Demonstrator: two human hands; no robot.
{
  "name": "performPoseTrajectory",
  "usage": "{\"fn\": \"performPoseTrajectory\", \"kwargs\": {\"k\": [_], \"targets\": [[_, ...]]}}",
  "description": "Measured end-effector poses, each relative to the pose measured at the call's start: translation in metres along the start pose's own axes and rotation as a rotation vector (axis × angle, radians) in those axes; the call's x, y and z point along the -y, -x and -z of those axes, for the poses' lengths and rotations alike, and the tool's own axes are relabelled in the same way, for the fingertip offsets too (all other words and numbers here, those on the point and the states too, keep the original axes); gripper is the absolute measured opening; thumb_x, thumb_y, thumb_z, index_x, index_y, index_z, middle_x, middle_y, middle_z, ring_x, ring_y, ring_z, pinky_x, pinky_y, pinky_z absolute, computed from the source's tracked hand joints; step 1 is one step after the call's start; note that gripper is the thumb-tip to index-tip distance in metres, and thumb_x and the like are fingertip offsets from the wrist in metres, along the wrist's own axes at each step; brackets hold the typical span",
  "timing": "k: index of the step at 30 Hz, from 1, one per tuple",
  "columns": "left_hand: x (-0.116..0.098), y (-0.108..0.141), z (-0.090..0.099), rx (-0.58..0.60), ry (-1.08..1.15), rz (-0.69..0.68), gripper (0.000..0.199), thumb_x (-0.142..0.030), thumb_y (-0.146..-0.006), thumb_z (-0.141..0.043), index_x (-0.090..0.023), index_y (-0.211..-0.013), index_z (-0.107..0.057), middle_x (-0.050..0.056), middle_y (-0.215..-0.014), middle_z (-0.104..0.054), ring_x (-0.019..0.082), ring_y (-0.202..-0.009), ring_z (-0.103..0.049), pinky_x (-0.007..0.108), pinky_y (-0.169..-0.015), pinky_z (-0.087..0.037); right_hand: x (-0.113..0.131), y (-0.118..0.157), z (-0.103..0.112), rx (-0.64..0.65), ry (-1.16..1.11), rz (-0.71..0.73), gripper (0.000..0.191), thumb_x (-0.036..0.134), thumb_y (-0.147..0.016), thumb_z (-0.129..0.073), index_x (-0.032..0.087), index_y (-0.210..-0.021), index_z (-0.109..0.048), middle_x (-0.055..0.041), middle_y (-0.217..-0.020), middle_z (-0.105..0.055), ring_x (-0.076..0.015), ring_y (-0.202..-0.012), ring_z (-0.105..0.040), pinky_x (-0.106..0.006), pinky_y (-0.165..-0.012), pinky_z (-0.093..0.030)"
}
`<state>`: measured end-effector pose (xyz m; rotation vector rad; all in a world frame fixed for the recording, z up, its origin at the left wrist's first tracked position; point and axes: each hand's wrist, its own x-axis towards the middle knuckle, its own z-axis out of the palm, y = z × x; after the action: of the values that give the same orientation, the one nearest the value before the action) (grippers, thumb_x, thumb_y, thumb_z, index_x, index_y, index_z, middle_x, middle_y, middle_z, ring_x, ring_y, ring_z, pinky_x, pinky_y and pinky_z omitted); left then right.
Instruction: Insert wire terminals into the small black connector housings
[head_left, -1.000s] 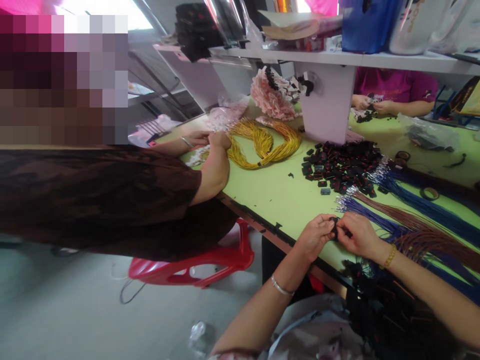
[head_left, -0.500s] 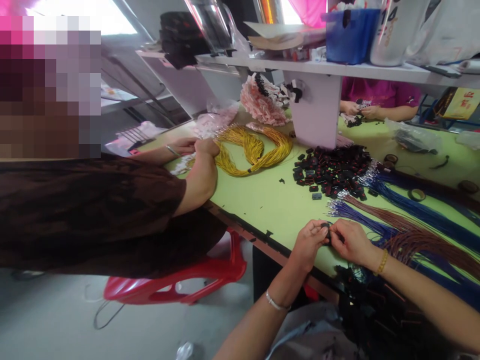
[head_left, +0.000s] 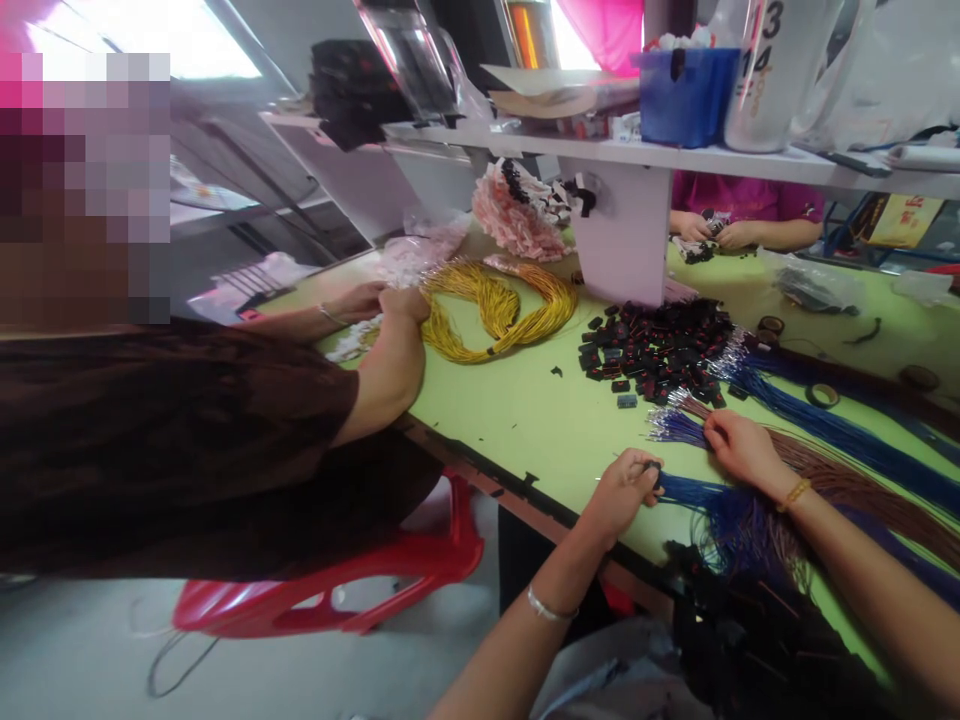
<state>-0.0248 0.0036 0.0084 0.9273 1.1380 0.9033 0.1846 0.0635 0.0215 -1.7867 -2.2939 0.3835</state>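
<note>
My left hand (head_left: 628, 487) is closed on a small black connector (head_left: 654, 474) near the table's front edge. Blue wires (head_left: 694, 490) run from the connector to the right. My right hand (head_left: 742, 447) lies over the brown wire bundle (head_left: 814, 462), its thumb and forefinger pressed together at the wires close to their metal tips; what is between them is too small to make out. Beside it are the purple wires (head_left: 679, 427) with silvery ends. A pile of black connectors (head_left: 660, 345) lies behind my hands.
A co-worker's arm (head_left: 390, 375) reaches over the table at left, by yellow wire bundles (head_left: 487, 310). Another person's hands (head_left: 720, 230) are across the table. A shelf (head_left: 525, 143) holds a blue bin (head_left: 686, 97). A red stool (head_left: 330, 580) stands at lower left.
My right hand has left the connector and moved right and up to the wire bundles. My left hand still holds the connector, and blue wires behind it now show. The view has shifted slightly.
</note>
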Motion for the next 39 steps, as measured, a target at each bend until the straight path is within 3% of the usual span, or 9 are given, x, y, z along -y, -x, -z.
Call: {"fn": "performPoseTrajectory", "kwargs": {"k": [7,15,20,29,39], "targets": [[-0.003,0.008,-0.007,-0.042,0.172,-0.134,0.028,-0.034,-0.074,-0.066,-0.016,-0.094,-0.057,0.008,-0.103,-0.063,0.012,-0.077,-0.059,0.025,-0.068,-0.046,0.002,0.0,0.012,-0.006,0.016,0.008,0.011,0.021,-0.086,-0.044,0.019,-0.079,-0.052,-0.0025,-0.07,-0.06,-0.0141,-0.062,-0.049,-0.025,-0.056,-0.024],[0.007,0.0,-0.013,-0.032,0.404,-0.014,0.032,-0.032,-0.067,-0.074,-0.016,-0.089,-0.057,0.008,-0.099,-0.065,0.013,-0.078,-0.061,0.026,-0.071,-0.046,0.018,-0.028,0.003,0.098,-0.359,0.164,0.016,0.025,-0.08,-0.047,0.018,-0.069,-0.055,0.0003,-0.065,-0.059,-0.0121,-0.059,-0.05,-0.022,-0.055,-0.032],[0.007,0.0,-0.011,-0.02,0.445,0.0,0.033,-0.031,-0.066,-0.076,-0.015,-0.088,-0.058,0.008,-0.097,-0.064,0.013,-0.077,-0.061,0.027,-0.071,-0.046,0.037,-0.043,-0.003,0.035,-0.506,0.17,0.016,0.025,-0.077,-0.049,0.016,-0.066,-0.055,0.0016,-0.062,-0.056,-0.0108,-0.057,-0.047,-0.021,-0.054,-0.033],[0.005,-0.003,-0.017,-0.014,0.629,-0.049,0.029,-0.024,-0.066,-0.074,-0.015,-0.09,-0.061,0.005,-0.091,-0.062,0.014,-0.082,-0.059,0.028,-0.077,-0.046,0.048,0.006,0.004,0.022,-0.695,0.16,0.009,0.023,-0.075,-0.052,0.017,-0.069,-0.054,0.0039,-0.059,-0.051,-0.0081,-0.052,-0.04,-0.02,-0.05,-0.032],[0.007,-0.008,-0.01,0.052,0.644,0.004,0.028,-0.021,-0.068,-0.072,-0.014,-0.092,-0.06,0.006,-0.091,-0.064,0.015,-0.082,-0.06,0.029,-0.079,-0.045,0.052,0.025,-0.007,-0.136,-0.41,0.277,0.014,0.019,-0.074,-0.052,0.019,-0.062,-0.045,0.0025,-0.059,-0.05,-0.0099,-0.053,-0.041,-0.022,-0.052,-0.028]]}}
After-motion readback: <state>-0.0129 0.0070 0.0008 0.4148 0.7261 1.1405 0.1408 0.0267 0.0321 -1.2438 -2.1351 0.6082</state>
